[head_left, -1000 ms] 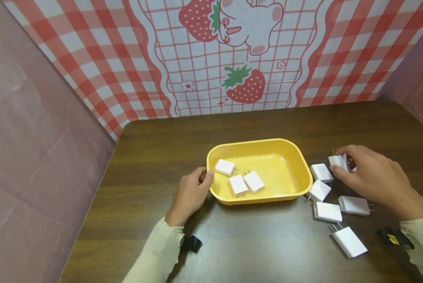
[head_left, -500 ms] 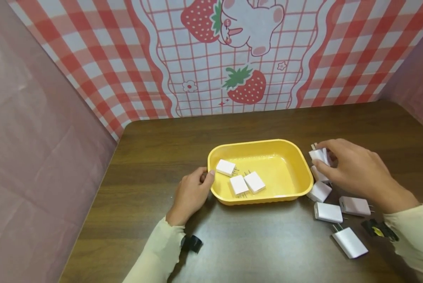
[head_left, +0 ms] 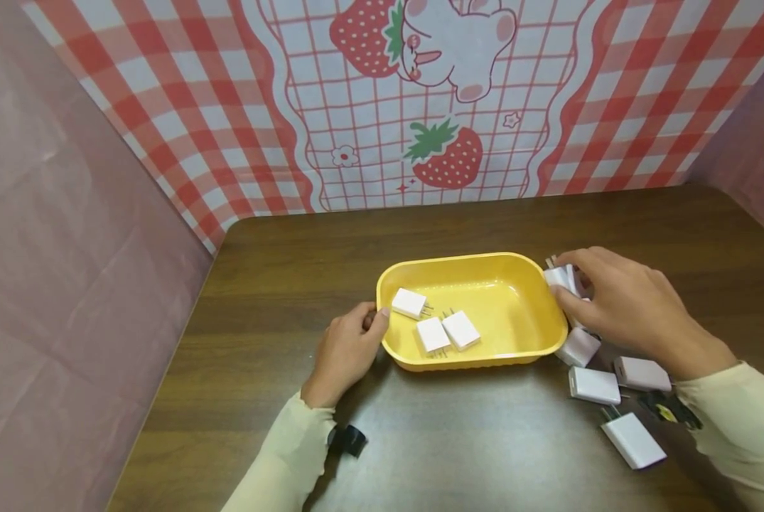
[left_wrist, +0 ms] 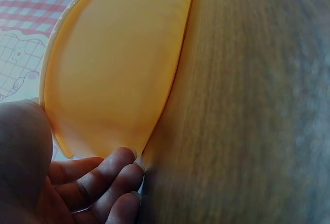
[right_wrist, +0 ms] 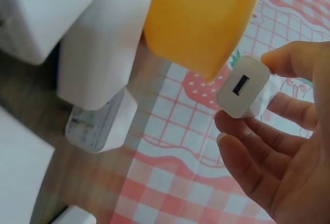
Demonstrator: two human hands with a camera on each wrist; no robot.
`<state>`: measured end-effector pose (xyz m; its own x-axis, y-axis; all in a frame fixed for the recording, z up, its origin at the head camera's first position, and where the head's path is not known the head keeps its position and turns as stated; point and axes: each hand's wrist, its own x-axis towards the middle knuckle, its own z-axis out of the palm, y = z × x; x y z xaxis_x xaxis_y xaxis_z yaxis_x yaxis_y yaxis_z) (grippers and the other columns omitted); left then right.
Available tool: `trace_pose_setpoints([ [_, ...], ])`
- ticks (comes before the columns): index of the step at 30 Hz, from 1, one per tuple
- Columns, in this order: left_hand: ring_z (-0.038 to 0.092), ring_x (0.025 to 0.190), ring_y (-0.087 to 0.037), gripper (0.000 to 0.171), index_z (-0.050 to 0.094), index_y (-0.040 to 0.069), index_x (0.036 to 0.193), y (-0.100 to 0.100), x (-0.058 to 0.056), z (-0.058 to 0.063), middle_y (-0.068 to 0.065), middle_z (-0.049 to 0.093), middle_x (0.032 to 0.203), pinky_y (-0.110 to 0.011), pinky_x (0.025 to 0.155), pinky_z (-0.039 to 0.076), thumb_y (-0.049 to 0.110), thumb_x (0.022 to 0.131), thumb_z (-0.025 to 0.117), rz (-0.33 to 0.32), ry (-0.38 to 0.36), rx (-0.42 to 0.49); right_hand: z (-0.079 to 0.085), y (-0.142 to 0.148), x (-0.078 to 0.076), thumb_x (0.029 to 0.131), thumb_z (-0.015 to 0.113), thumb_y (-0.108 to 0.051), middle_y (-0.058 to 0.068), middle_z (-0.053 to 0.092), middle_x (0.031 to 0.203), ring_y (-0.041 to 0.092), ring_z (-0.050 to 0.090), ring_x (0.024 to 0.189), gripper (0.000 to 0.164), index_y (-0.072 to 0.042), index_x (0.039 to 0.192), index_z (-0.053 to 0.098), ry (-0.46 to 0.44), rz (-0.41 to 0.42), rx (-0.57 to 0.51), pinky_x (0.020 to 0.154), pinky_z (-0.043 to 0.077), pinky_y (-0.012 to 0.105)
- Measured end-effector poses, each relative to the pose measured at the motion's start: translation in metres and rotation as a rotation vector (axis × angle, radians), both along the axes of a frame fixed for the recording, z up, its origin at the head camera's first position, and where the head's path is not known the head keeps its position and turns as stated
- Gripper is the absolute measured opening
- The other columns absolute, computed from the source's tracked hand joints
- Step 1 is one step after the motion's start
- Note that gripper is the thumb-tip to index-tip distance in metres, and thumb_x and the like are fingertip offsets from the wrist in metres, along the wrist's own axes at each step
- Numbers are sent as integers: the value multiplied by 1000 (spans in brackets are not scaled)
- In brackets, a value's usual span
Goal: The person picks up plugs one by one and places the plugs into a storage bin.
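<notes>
A yellow plastic tray (head_left: 477, 362) stands on the table with 3 white USB wall chargers (head_left: 461, 330) in its left part. My left hand (head_left: 345, 352) grips the tray's left end, thumb over the rim; in the left wrist view the fingers (left_wrist: 118, 177) bend against the outer wall (left_wrist: 118, 64). At the tray's right rim, my right hand (head_left: 631, 306) pinches another white charger (head_left: 558, 280), prongs pointing away from me. The right wrist view shows its USB port end (right_wrist: 241, 86) between thumb and fingers. That hand partly hides a charger below it.
Several more white chargers (head_left: 594, 385) lie on the brown wooden table (head_left: 458, 441) right of the tray, one (head_left: 578, 347) close against its corner. A red checked strawberry cloth (head_left: 448, 156) hangs behind the table. Pink cloth (head_left: 68, 284) covers the left side.
My right hand has moved left with the charger, from over the loose chargers to the tray's right rim. The left hand keeps its hold on the tray.
</notes>
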<state>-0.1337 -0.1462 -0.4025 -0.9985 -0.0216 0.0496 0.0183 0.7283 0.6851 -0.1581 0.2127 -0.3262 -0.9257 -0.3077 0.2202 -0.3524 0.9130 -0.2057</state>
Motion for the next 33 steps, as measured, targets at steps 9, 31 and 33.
trace_pose_setpoints([
  [9,55,71,-17,38,70,15,112,0,0,-3,4,59,78,-34,64,43,46,100,52,-2,4,12,-1,-10,-2,87,76,-32,4,58,89,20,49,69,41,-12,122,65,5,29,-33,54,44,32],
  [31,56,74,-18,37,70,17,112,1,-1,-2,4,60,80,-35,67,44,47,100,52,2,10,9,-3,-47,-15,88,75,-35,2,62,96,17,53,72,41,-15,123,66,-44,140,16,60,45,32],
  [33,56,74,-18,38,70,16,112,1,0,-2,4,60,80,-35,67,44,47,100,52,5,9,10,-3,-52,-17,89,75,-35,2,62,94,17,52,71,42,-15,124,65,-54,147,26,59,45,32],
])
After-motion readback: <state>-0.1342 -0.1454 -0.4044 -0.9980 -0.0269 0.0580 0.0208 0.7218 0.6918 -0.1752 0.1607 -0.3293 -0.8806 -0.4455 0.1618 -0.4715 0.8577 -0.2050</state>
